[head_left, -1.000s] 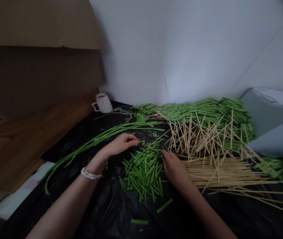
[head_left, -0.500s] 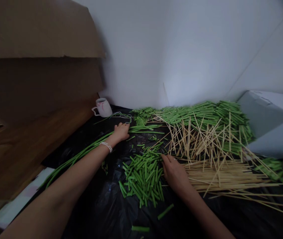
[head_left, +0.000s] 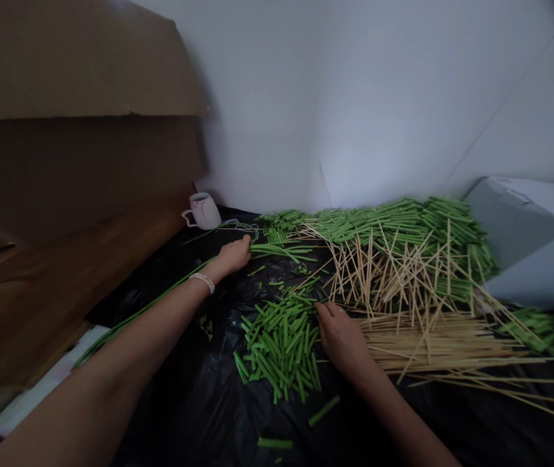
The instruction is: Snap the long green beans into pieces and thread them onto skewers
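Observation:
My left hand [head_left: 235,255], a beaded bracelet on its wrist, is closed around a bundle of long green stems [head_left: 281,249], perhaps garlic scapes. Their ends stick out to the right of the fist, while the rest trails back beside the forearm. My right hand [head_left: 340,334] rests at the right edge of a pile of short cut green pieces [head_left: 284,344]. Its fingers are pressed together, and what they hold is hidden. Just right of that hand lie many thin wooden skewers [head_left: 437,344], some in a flat heap, others crossed over the green pieces behind.
A black plastic sheet [head_left: 199,395] covers the surface. At the back stand a mug [head_left: 205,211] and rows of stacked green pieces [head_left: 379,220]. A cardboard box [head_left: 82,155] is at left, a white box [head_left: 534,240] at right. More green pieces [head_left: 549,331] lie far right.
My left hand's fingers have closed on the stems, and the hand has shifted slightly left, with the stem ends drawn a little the same way. My right hand stays put.

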`<state>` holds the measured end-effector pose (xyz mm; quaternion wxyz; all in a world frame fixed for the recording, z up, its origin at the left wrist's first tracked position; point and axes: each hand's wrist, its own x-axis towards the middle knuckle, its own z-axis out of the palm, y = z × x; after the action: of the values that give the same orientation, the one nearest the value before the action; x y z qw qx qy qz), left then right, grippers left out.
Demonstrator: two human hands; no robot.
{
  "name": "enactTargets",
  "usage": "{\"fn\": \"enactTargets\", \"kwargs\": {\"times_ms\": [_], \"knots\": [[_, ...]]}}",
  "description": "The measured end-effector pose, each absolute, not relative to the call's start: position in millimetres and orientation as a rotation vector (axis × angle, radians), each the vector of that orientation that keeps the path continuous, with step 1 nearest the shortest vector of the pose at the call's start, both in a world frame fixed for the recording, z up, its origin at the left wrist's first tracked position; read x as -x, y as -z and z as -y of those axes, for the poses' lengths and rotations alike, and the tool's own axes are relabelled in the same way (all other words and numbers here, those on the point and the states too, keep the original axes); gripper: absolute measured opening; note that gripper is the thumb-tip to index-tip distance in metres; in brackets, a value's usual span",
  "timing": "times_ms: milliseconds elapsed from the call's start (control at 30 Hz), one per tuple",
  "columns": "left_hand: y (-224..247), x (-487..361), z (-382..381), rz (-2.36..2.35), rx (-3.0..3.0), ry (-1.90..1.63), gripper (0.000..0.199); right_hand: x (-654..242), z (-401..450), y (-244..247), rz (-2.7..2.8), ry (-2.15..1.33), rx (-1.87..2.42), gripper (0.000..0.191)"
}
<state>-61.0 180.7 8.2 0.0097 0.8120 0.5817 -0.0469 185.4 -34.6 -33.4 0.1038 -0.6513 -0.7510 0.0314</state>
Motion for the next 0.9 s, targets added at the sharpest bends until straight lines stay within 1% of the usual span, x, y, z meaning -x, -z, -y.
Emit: {"fn": "enactTargets", "kwargs": {"times_ms": [200, 367, 500, 667, 733, 833, 900], "knots": [[-7, 70, -191, -1.681, -2.522, 0.28, 0.022, -186, 35, 32, 2.221, -0.136, 1.945, 0.027], [-3, 66, -185, -1.698, -2.554, 0.26, 0.026, -185, 34, 32, 2.223, -0.152, 1.955, 0.028], [-14, 73, -179, -1.802, -2.556, 0.166, 0.032, -185, 34, 34, 2.227, -0.154, 1.955, 0.029], [-60, 93, -178, -1.939, -2.605, 0.014, 0.033, -187, 34, 37, 2.228, -0.139, 1.935, 0.029], [-87, 97, -181, -1.992, -2.646, -0.012, 0.033, -187, 34, 38, 2.226, -0.135, 1.932, 0.028], [-134, 90, -185, -2.017, -2.878, 0.066, 0.029, -187, 34, 40, 2.224, -0.12, 1.934, 0.028], [-166, 79, -185, -1.978, -3.033, 0.039, 0.026, -188, 33, 41, 2.228, -0.114, 1.924, 0.029]]}}
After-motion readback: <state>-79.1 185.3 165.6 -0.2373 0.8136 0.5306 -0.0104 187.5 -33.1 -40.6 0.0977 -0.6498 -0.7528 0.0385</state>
